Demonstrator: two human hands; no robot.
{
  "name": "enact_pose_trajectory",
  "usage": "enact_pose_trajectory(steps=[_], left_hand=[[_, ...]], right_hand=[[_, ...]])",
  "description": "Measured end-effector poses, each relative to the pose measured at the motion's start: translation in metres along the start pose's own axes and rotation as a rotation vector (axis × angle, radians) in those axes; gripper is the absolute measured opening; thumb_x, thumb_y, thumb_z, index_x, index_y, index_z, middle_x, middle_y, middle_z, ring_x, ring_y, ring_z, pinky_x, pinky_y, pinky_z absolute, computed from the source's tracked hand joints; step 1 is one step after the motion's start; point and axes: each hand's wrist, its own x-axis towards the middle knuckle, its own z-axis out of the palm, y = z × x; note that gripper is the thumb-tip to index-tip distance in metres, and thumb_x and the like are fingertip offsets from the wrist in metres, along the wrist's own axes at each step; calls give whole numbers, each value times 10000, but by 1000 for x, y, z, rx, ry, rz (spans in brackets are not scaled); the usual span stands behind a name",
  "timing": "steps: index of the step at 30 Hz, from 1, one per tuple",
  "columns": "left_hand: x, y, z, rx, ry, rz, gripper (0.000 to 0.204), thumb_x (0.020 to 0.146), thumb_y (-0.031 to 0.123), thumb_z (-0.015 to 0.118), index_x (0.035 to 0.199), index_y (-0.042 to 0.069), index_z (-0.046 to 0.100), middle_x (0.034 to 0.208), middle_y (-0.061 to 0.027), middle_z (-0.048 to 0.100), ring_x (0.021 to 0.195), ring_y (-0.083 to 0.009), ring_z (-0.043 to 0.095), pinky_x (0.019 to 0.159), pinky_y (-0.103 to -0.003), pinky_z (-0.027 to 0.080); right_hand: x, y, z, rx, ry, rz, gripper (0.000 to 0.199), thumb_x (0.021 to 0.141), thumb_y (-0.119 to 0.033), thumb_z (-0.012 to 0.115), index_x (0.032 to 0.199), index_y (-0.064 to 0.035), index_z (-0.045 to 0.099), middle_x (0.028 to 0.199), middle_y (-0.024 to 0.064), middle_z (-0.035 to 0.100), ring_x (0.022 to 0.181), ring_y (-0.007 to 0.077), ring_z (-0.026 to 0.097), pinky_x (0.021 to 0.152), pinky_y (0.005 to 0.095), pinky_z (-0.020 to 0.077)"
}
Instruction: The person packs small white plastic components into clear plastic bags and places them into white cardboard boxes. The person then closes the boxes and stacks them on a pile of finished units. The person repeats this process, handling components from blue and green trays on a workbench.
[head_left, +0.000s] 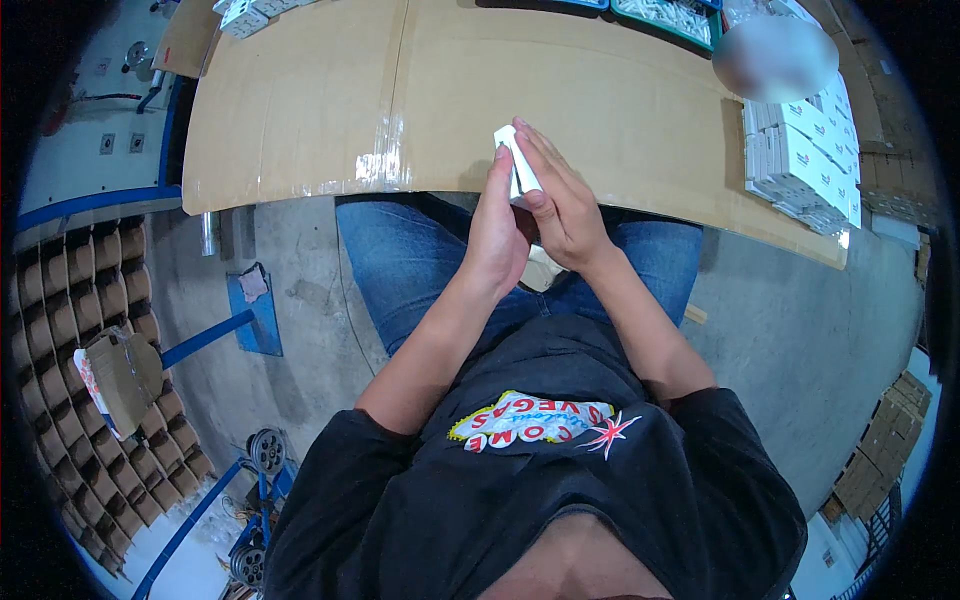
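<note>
A small white carton (518,178) is pressed between my two palms, over the near edge of the table. My left hand (495,230) lies along its left side with the fingers pointing away from me. On the other side, my right hand (568,210) presses against it, fingers extended together and thumb across the near part. Much of the carton is hidden by the hands, and I cannot see what is inside it. Beneath both hands is the cardboard-covered table (300,115).
Stacked white cartons (800,160) stand at the table's right end. Along the far edge are a green tray (668,39) of small white pieces and a blue tray (545,5). More white boxes (242,18) sit far left. Cardboard divider grids (85,285) stand left of the table.
</note>
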Motion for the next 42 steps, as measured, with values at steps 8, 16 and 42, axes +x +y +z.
enact_pose_trajectory(steps=[8,16,42], left_hand=[[8,17,-16,-124,-121,-125,591,1075,603,359,1326,102,547,1205,-81,634,1093,-195,620,906,-373,508],[5,9,-24,186,-212,62,537,1081,522,468,1360,68,536,1162,-64,640,1041,-151,629,854,-319,521],[-6,-3,-4,103,-38,10,708,1066,669,283,1496,123,417,1339,-99,573,1252,-226,577,1049,-420,483]], right_hand=[[2,-3,-31,129,-92,131,545,931,-155,676,1447,-21,560,1515,203,536,1419,359,503,1166,435,401],[4,-6,-27,147,-43,178,509,897,-178,735,1375,-34,637,1422,173,621,1337,338,566,1122,428,441],[-1,2,-10,-22,-34,-41,665,953,-397,692,1438,28,531,1454,251,562,1362,405,543,1150,473,435]])
